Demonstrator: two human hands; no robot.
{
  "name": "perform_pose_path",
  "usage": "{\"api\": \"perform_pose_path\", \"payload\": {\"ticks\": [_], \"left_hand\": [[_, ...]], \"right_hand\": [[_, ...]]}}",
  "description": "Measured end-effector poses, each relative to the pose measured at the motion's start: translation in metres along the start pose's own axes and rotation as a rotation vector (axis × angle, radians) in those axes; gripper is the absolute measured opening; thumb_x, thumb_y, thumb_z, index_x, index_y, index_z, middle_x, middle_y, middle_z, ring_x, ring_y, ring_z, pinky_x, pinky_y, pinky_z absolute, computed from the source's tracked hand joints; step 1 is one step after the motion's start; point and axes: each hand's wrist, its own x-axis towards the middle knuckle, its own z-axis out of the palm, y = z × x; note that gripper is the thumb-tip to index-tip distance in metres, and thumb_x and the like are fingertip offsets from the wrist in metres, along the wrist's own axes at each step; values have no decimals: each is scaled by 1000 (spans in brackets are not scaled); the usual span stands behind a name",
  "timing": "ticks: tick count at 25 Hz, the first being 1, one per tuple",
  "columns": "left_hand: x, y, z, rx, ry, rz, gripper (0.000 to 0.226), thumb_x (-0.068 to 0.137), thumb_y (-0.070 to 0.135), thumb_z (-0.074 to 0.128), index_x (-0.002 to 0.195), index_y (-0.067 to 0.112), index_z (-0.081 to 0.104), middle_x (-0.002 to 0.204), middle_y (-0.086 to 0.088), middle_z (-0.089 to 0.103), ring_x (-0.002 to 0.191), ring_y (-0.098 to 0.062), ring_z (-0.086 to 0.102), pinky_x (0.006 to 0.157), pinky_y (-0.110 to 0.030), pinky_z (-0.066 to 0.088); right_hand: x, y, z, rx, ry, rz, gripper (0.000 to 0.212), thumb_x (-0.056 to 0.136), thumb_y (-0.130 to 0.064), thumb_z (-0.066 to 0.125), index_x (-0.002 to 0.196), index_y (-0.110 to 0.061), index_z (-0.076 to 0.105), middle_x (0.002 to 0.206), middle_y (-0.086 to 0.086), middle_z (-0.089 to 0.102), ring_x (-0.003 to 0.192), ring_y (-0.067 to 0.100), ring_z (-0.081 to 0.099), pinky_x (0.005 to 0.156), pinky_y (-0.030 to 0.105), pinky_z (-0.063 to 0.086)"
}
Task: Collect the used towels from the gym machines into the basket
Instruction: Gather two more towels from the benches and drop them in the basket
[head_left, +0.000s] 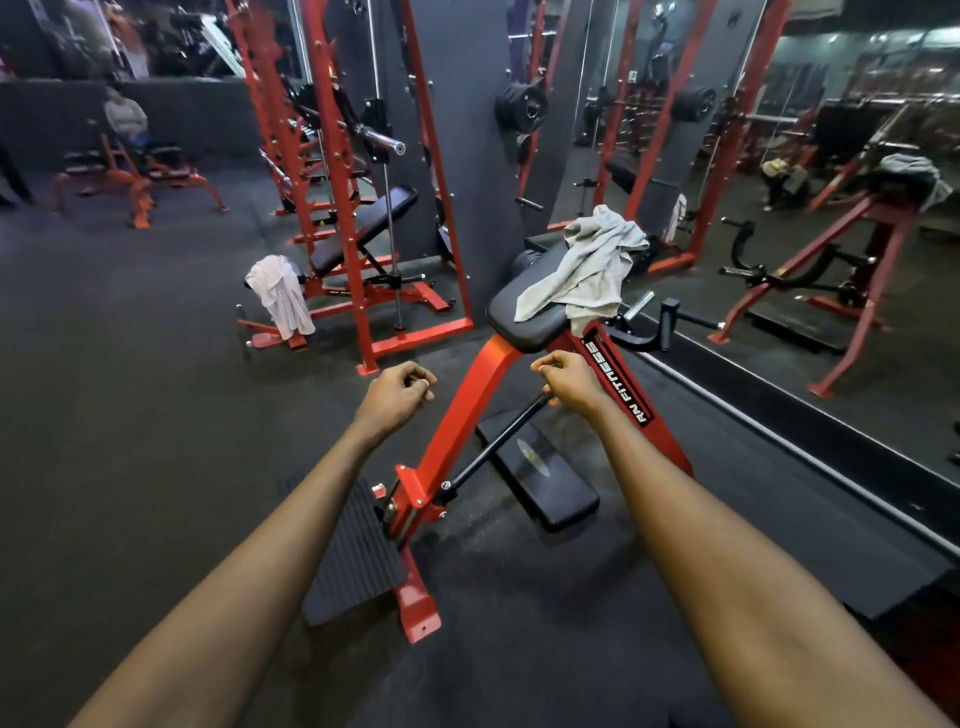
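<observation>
The crumpled grey cloth towel (587, 265) lies centre-right of the frame, draped over the black padded seat (519, 317). It looks light and limp, so pinch its bunched top. Below it, the left hand (400, 395) and right hand (569, 382) are curled, seemingly holding nothing.

two towels (grey towel (582, 262), white towel (280, 296)), two hands (397, 392)

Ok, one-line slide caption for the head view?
Left hand and right hand, fingers curled, held out before a grey towel draped on a black pad; white towel hangs on a bench.
</observation>
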Motion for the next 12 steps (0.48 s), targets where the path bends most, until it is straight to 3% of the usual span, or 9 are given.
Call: {"api": "perform_pose_path", "payload": {"ticks": [8,12], "left_hand": [[161,-27,25,-24,-81,24,24,90,11,48,91,23,68,81,2,76,74,-15,67,69,-30,49],[242,-29,31,-57,-107,36,23,90,9,48,90,21,67,80,0,76,70,-15,66,68,-29,49]], "right_hand": [[132,9,5,-53,83,63,19,94,-21,57,78,-22,67,67,3,60,54,16,56,38,20,43],[198,9,3,-82,145,93,25,93,-27,57,75,-13,67,69,18,65,60,23,58,54,35,55]]}}
